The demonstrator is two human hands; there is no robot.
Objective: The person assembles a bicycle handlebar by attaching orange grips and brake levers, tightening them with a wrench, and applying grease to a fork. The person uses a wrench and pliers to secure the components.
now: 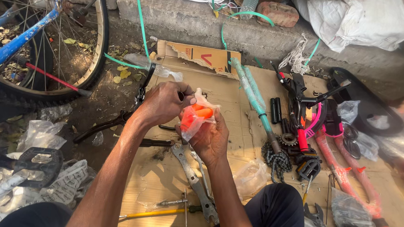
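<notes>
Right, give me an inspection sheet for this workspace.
Surface: flattened cardboard on dirt ground.
Job's things: clear bag with orange parts, held in both hands.
Clutter: flat wrench, yellow-handled tool, chain, pedal, wrapped tubes, plastic wrap.
Grips: left hand pinches the bag's top; right hand cradles it from below.
Cables: green strap, white cord.
Surroundings: bicycle wheel, concrete kerb, brick.

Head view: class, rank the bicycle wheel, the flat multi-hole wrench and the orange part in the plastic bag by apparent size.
1. Bicycle wheel, though partly cut off.
2. Flat multi-hole wrench.
3. Orange part in the plastic bag.
</notes>
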